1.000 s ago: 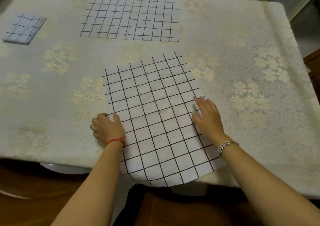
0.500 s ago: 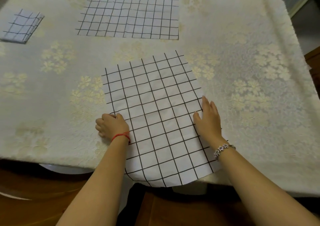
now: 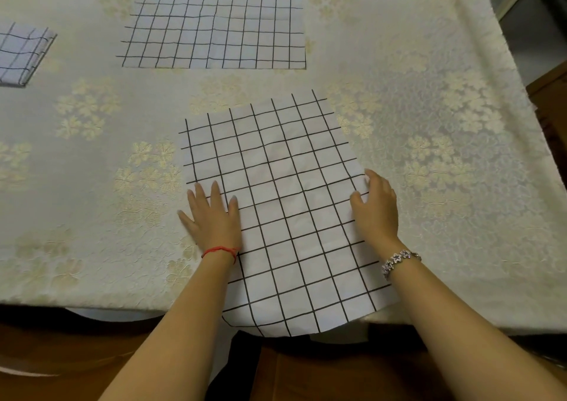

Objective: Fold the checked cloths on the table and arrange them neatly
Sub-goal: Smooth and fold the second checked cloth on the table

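Cream tablecloth (image 3: 429,130) with pale flower patterns covers the table, and it shows on the outer side of each hand. Beyond the fingertips, well apart from them, a far checked cloth (image 3: 214,23) lies spread flat. Far off to the left of the left hand, a folded checked cloth (image 3: 21,54) sits at the edge of view. Nothing lies on the stretch of tablecloth between the hands and these two.

Between the two hands lies the near checked cloth (image 3: 276,204), white with black grid lines, set slightly askew. Its near end hangs over the table edge between the forearms.

The left hand (image 3: 213,216) lies flat, fingers straight and spread. It presses on the left border of this cloth, with its outer fingers on the tablecloth. It grips nothing.

The right hand (image 3: 376,210) rests palm down on the right border, fingers loosely bent and thumb lying on the cloth. No pinch or hold can be seen, so it too is released.

There are three checked cloths: two spread out and one folded. Both hands are in view, each with one band at the wrist: a red string (image 3: 219,251) on the left and a beaded bracelet (image 3: 399,259) on the right.
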`<control>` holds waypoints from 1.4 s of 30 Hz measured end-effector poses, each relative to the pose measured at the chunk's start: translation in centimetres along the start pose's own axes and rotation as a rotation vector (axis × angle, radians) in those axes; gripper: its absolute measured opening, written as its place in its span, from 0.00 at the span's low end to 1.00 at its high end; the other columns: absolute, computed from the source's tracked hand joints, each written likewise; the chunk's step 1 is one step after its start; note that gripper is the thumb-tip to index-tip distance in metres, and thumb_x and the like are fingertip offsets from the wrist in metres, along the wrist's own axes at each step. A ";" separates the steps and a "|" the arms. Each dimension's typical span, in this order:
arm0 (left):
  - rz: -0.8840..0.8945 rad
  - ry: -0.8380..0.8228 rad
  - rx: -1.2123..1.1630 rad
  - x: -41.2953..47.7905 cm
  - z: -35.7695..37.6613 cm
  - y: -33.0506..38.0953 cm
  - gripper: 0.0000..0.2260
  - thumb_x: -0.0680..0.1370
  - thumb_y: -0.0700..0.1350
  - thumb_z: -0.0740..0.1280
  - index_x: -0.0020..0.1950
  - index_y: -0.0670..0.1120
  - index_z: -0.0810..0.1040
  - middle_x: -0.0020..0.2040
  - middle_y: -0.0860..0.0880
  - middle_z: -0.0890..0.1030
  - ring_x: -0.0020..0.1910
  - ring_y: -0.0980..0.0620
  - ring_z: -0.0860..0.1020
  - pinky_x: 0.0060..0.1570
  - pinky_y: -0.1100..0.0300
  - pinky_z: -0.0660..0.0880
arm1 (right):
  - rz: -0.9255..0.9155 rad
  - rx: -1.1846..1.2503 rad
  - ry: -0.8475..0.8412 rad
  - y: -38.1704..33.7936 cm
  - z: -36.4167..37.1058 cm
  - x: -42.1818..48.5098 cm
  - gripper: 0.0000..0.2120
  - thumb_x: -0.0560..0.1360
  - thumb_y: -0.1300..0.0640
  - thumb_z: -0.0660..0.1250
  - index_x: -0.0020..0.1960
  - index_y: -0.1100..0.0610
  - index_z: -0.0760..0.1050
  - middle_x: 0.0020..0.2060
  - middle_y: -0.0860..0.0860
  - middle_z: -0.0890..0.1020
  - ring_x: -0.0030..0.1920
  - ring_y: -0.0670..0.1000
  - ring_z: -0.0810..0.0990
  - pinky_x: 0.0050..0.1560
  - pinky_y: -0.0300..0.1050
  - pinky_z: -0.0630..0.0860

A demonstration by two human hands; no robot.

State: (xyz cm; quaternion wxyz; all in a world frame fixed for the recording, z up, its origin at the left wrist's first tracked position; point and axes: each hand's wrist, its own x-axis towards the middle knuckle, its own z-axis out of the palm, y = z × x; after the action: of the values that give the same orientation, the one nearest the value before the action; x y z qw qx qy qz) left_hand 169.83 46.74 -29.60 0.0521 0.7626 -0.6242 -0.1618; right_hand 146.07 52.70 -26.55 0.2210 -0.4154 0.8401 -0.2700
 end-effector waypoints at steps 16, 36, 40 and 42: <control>0.280 -0.084 -0.076 4.7 -0.9 1.2 0.23 0.81 0.52 0.55 0.75 0.49 0.58 0.77 0.47 0.54 0.77 0.48 0.47 0.72 0.41 0.40 | 0.305 0.312 0.073 1.2 -1.3 1.1 0.25 0.78 0.56 0.62 0.72 0.58 0.60 0.37 0.45 0.73 0.37 0.42 0.72 0.41 0.39 0.69; -0.371 -0.098 -0.333 5.1 -3.5 0.6 0.18 0.79 0.51 0.61 0.62 0.39 0.74 0.65 0.36 0.68 0.65 0.37 0.65 0.66 0.46 0.61 | 0.514 0.581 0.104 0.4 -1.6 0.8 0.06 0.76 0.60 0.65 0.40 0.60 0.75 0.40 0.56 0.76 0.43 0.52 0.73 0.42 0.41 0.73; -0.389 -0.097 -0.413 4.9 -4.0 0.4 0.17 0.79 0.50 0.61 0.62 0.41 0.75 0.65 0.37 0.69 0.65 0.37 0.66 0.66 0.46 0.61 | 0.510 0.580 0.118 0.3 -1.9 0.7 0.06 0.75 0.60 0.65 0.40 0.60 0.76 0.39 0.55 0.76 0.43 0.52 0.73 0.47 0.43 0.73; -0.389 -0.118 -0.473 4.9 -4.2 0.1 0.17 0.78 0.50 0.61 0.60 0.40 0.76 0.63 0.36 0.72 0.63 0.36 0.69 0.64 0.46 0.65 | 0.526 0.591 0.116 0.4 -2.2 0.7 0.09 0.75 0.60 0.66 0.37 0.59 0.75 0.38 0.55 0.76 0.42 0.52 0.74 0.49 0.47 0.75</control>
State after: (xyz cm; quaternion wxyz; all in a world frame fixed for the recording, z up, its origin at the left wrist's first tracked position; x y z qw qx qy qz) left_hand 171.88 41.46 -26.53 0.1600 0.8236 -0.4136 -0.3536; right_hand 144.13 52.92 -25.24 0.3448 -0.0886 0.8150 -0.4571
